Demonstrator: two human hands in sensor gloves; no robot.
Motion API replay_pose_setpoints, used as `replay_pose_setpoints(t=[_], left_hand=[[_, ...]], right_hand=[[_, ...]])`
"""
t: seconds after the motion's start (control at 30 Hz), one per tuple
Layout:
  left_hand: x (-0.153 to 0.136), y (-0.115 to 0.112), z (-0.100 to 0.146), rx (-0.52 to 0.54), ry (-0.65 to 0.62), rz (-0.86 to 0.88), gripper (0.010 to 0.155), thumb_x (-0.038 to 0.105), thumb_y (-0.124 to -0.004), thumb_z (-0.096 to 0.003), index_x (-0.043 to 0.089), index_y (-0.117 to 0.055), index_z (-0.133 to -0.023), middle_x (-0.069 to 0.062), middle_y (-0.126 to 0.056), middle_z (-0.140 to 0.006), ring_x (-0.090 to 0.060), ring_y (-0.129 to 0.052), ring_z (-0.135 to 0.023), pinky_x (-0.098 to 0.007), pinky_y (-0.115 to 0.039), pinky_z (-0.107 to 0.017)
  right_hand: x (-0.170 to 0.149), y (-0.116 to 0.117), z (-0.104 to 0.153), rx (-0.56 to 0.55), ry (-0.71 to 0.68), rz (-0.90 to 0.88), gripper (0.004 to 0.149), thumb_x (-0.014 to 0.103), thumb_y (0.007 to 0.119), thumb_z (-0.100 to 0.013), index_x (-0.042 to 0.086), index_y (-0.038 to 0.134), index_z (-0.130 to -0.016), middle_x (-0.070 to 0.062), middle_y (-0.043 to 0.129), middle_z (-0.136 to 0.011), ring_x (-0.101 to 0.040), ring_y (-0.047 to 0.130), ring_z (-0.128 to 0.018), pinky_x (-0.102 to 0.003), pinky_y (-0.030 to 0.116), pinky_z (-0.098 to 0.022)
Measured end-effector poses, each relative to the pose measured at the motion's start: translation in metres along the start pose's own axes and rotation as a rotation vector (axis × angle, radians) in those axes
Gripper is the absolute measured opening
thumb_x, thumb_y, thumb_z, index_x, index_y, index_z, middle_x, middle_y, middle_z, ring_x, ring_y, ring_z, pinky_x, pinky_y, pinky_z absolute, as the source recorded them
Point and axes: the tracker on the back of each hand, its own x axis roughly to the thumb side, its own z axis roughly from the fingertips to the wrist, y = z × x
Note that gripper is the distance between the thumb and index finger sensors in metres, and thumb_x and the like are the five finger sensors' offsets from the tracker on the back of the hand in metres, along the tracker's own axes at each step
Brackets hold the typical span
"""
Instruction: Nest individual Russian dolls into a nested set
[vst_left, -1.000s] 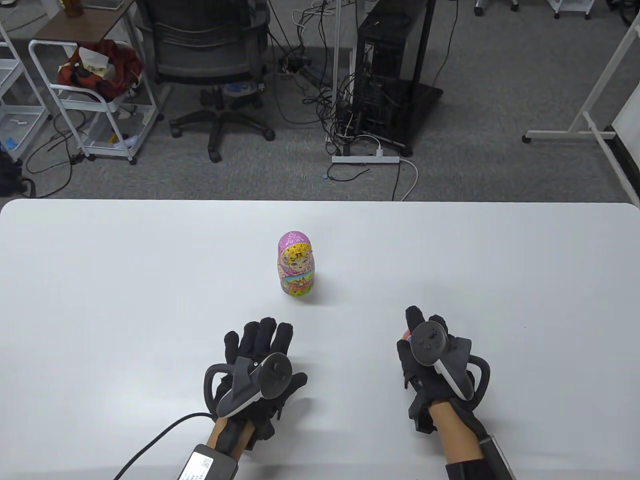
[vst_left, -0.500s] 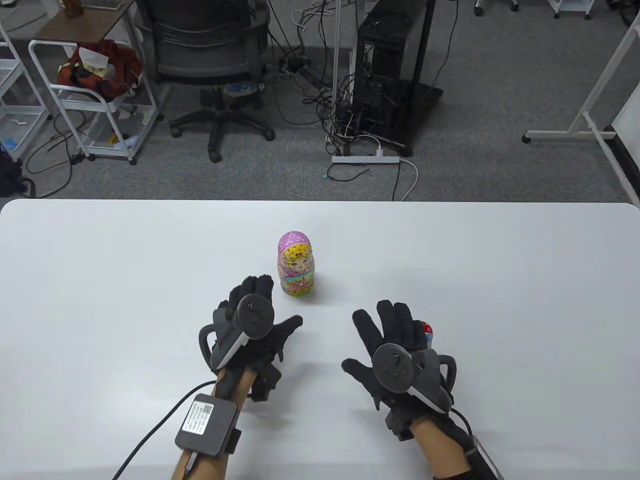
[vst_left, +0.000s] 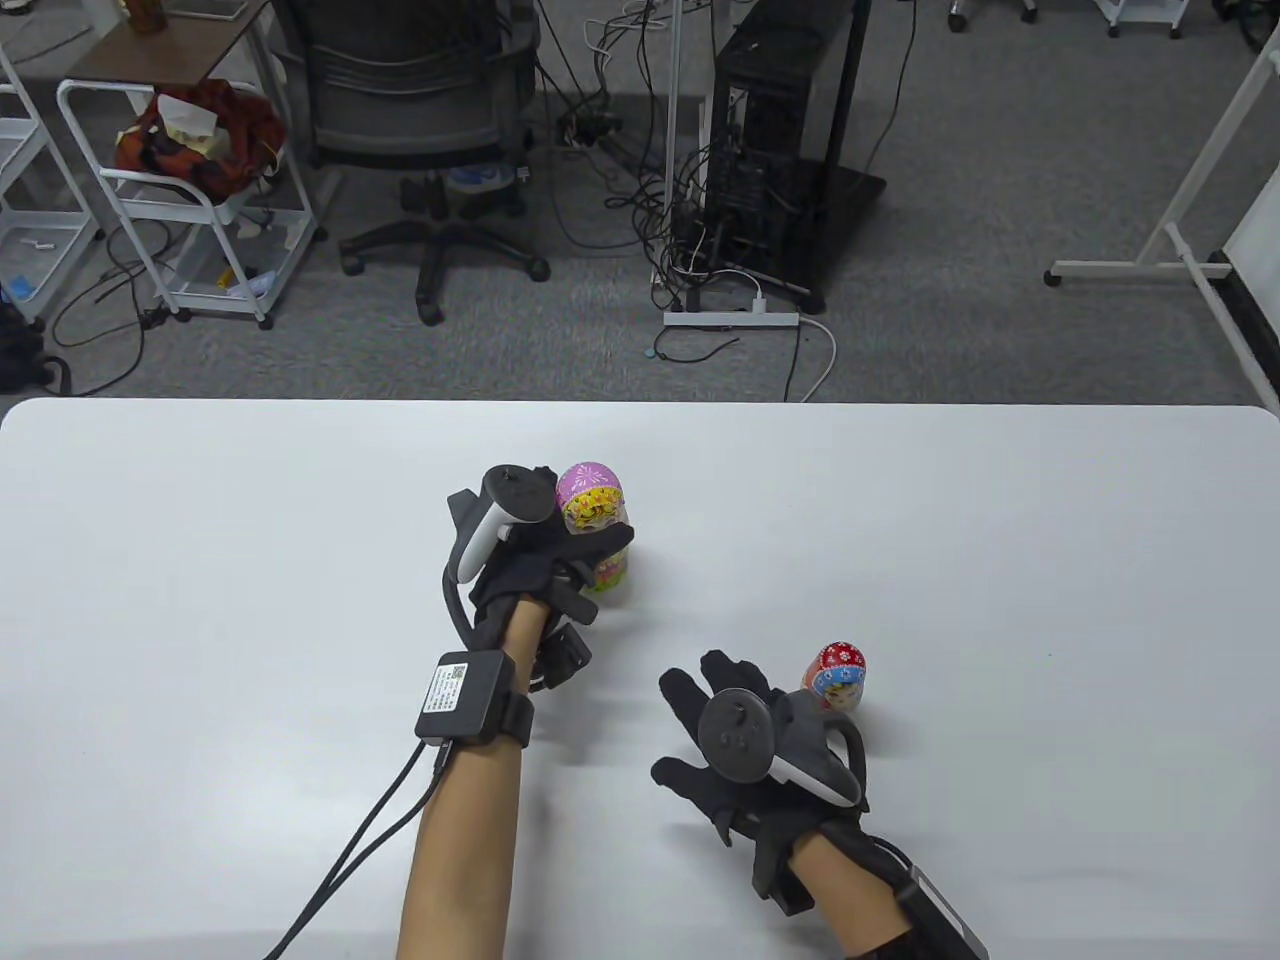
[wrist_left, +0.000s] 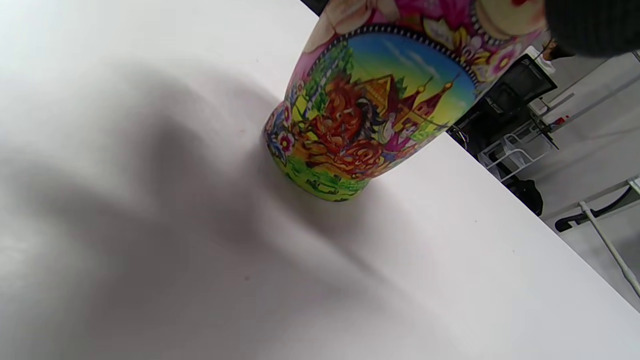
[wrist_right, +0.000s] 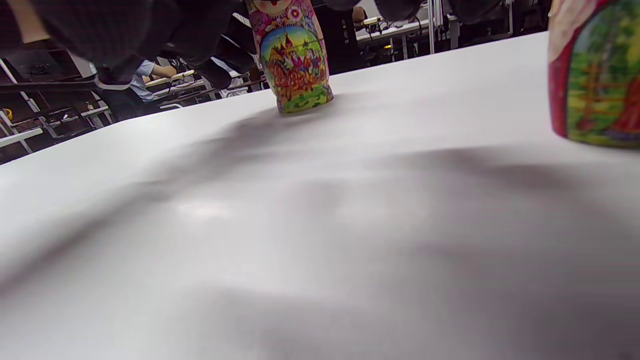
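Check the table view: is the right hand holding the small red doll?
No: the right hand lies open beside the small red doll, which stands alone on the table.

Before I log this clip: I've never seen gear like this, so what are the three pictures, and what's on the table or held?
These are a person's two gloved hands, each with a tracker strapped on its back. One camera looks down at the white table; the other two sit on the wrists, low and tilted. The left hand grips the pink doll, which stands upright on the table. The right hand holds nothing, its fingers spread. The red doll stands free just beyond it, untouched. In the right wrist view the pink doll stands far, the red doll near.
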Motion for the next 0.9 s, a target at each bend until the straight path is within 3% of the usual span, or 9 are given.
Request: replay_pose_setpoints(t=[0.17,0.3,0.4,0.5,0.63,0.9], left_hand=[[-0.003,-0.002,-0.008,-0.024,0.014,0.035,0.107,0.087,-0.062,-0.0452,0.044,0.015,-0.104,0.0,0.008,-0.121,-0.028,-0.009,-0.119,-0.059,-0.028,-0.088],[-0.003,0.001,-0.002,0.013,-0.013,0.026,0.106,0.086,-0.066,-0.0453,0.043,0.01,-0.106,0.002,0.003,-0.123,-0.026,-0.013,-0.121,-0.058,-0.03,-0.089],[-0.005,0.002,0.008,0.1,-0.059,-0.004,0.106,0.082,-0.07,-0.0458,0.036,0.001,-0.109,0.004,-0.023,-0.127,-0.024,-0.033,-0.124,-0.053,-0.037,-0.091],[-0.01,0.001,0.023,0.174,-0.129,-0.047,0.106,0.079,-0.075,-0.043,0.031,-0.008,-0.109,0.002,-0.034,-0.124,-0.025,-0.046,-0.12,-0.055,-0.043,-0.088],[-0.02,-0.002,0.068,0.375,-0.28,-0.067,0.105,0.076,-0.084,-0.0342,0.024,-0.03,-0.109,-0.006,-0.057,-0.115,-0.031,-0.073,-0.106,-0.059,-0.06,-0.077],[-0.012,-0.03,0.171,0.414,-0.459,-0.226,0.105,0.077,-0.086,-0.0314,0.02,-0.043,-0.108,-0.01,-0.071,-0.108,-0.033,-0.085,-0.096,-0.059,-0.067,-0.071]], right_hand=[[0.0,0.003,-0.001,0.015,-0.002,-0.011,0.075,0.062,0.069,-0.048,0.035,0.032,-0.107,-0.013,0.027,-0.117,-0.045,0.04,-0.107,-0.064,0.046,-0.073],[-0.002,0.004,-0.002,0.013,0.005,-0.036,0.073,0.061,0.069,-0.048,0.034,0.034,-0.107,-0.013,0.029,-0.116,-0.044,0.042,-0.107,-0.064,0.047,-0.073],[-0.004,0.003,-0.001,-0.005,0.009,-0.052,0.073,0.061,0.069,-0.048,0.034,0.034,-0.106,-0.013,0.03,-0.116,-0.044,0.043,-0.106,-0.064,0.047,-0.073],[-0.005,0.001,0.0,-0.013,-0.001,-0.067,0.073,0.06,0.069,-0.048,0.034,0.035,-0.106,-0.013,0.03,-0.116,-0.043,0.044,-0.106,-0.063,0.047,-0.073],[-0.004,-0.006,0.004,-0.111,-0.024,-0.152,0.074,0.061,0.069,-0.048,0.035,0.031,-0.106,-0.011,0.032,-0.116,-0.041,0.046,-0.106,-0.062,0.049,-0.073],[0.003,-0.017,0.015,-0.295,-0.101,-0.512,0.08,0.063,0.068,-0.046,0.042,0.013,-0.101,-0.014,0.025,-0.114,-0.041,0.051,-0.104,-0.061,0.053,-0.072]])
